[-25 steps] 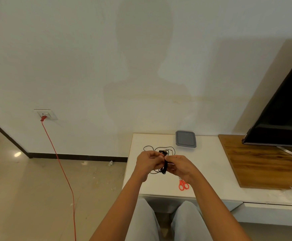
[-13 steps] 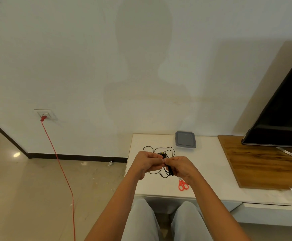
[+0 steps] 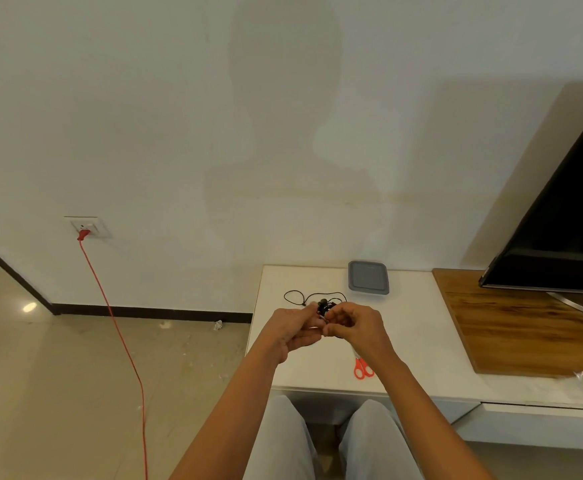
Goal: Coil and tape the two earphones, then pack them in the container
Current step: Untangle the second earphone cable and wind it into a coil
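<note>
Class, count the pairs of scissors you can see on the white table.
1. The orange-handled scissors lie near the front edge of the white table, just under the right hand's wrist, which covers the blades.

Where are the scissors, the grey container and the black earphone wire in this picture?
scissors (image 3: 363, 370): head view, on the orange handles.
container (image 3: 368, 277): head view, middle of its grey lid.
earphone wire (image 3: 294, 294): head view, on the loose loop lying on the white table beyond the hands.
</note>
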